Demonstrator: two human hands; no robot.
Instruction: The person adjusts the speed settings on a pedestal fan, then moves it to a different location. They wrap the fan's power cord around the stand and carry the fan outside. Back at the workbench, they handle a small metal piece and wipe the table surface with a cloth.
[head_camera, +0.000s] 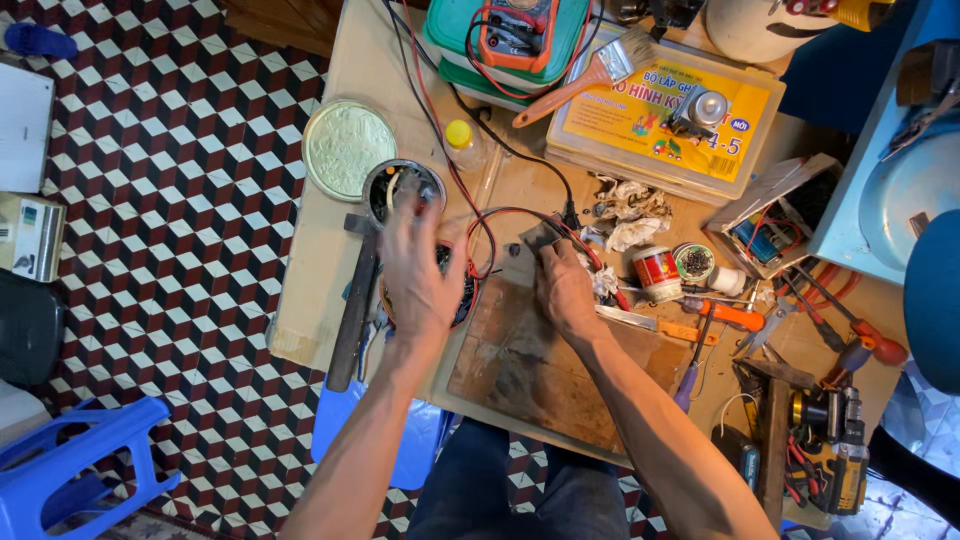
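My left hand (418, 268) lies flat, fingers spread, on top of a round dark motor-like part (462, 292) with red wire around it; the fingertips reach a small round metal tin (400, 185). My right hand (562, 285) pinches a small dark piece (541, 236) at the far end of a worn wooden board (540, 365). Red and black wires (500, 215) loop between the two hands.
A hammer (352, 305) lies left of my left hand. A round metal lid (347, 147), a small yellow-capped bottle (461, 140), a multimeter (515, 32), a paintbrush (590, 75) and a yellow-lidded plastic box (668, 120) sit farther back. Screwdrivers, pliers and a drill (835, 455) crowd the right. A blue stool (75, 465) stands on the tiled floor.
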